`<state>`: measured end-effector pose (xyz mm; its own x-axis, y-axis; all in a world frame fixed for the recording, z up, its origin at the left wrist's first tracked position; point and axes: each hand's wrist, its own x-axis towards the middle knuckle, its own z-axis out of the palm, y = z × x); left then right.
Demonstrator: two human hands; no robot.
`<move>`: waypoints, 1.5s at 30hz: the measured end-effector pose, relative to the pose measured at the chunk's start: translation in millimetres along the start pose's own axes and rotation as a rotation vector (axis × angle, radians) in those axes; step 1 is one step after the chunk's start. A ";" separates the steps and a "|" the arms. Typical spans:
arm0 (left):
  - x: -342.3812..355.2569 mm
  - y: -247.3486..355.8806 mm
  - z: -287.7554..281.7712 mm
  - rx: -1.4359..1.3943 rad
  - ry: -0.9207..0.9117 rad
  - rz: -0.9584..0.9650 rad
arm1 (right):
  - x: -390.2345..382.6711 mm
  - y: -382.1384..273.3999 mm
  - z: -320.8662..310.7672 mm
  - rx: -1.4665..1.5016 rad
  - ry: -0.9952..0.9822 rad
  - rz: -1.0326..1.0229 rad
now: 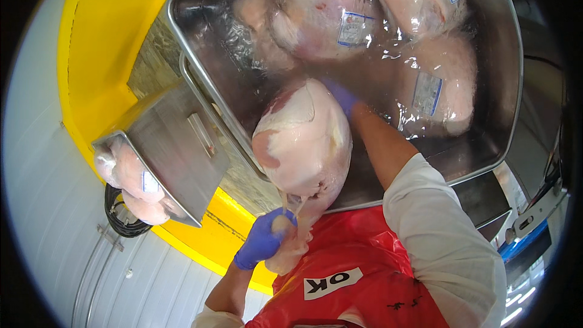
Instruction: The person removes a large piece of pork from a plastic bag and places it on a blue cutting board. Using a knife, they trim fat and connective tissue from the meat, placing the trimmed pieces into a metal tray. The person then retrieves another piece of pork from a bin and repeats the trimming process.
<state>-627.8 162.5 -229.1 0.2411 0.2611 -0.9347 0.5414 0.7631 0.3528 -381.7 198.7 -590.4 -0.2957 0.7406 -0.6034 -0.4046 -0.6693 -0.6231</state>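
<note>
While the right hand (341, 96) cups slick, bulging bagged meat (303, 143), the left hand (264, 238) pinches its wrap.

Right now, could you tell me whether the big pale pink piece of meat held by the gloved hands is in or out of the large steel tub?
Partly out: the meat piece hangs over the steel tub's near rim.
</note>
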 end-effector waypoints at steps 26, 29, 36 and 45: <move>-265.0 188.4 77.0 0.706 -0.310 0.553 | -282.2 -187.4 101.7 0.989 0.131 -0.665; -311.7 223.6 119.0 0.875 -0.400 0.567 | -340.3 -189.0 105.5 1.154 0.114 -0.790; -375.9 263.1 250.9 1.208 -0.607 0.683 | -483.1 -141.1 86.5 1.310 0.209 -1.107; -354.6 263.9 399.9 1.353 -0.846 0.790 | -601.9 -85.4 -0.6 1.439 0.558 -1.485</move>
<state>-248.3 34.9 212.5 0.8191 -0.3895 -0.4212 0.2187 -0.4667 0.8570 -168.6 -189.8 -174.3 0.8917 0.2687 -0.3641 -0.3246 0.9405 -0.1007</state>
